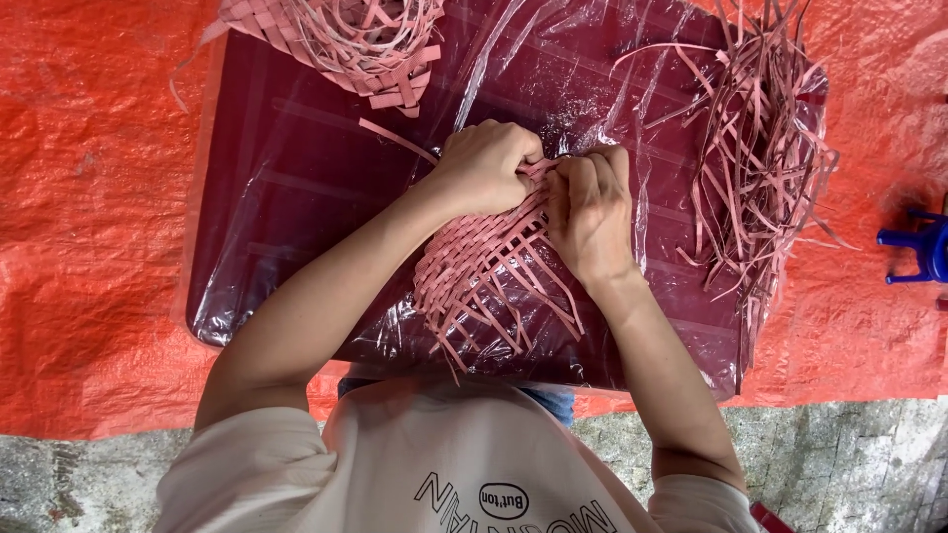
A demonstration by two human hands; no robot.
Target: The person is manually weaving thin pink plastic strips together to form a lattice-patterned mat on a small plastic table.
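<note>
The table (296, 197) looked like dark maroon plastic, smooth, under a glossy, wrinkled clear film (681, 326) that caught the light. The mat (484, 271) was woven of flat, matt pink strips, thin and papery or plastic; which one could not be told. The loose strips (755, 168) and the second weave (346, 35) had the same dull finish. The tarp (89, 217) was orange woven plastic, crinkled and faintly shiny. The floor (849, 464) was rough grey stone or concrete. The stool (923, 247) looked like glossy blue plastic.

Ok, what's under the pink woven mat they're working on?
Clear plastic sheeting over a dark maroon table lies beneath the woven mat. The mat's top edge is hidden by both hands.
</note>
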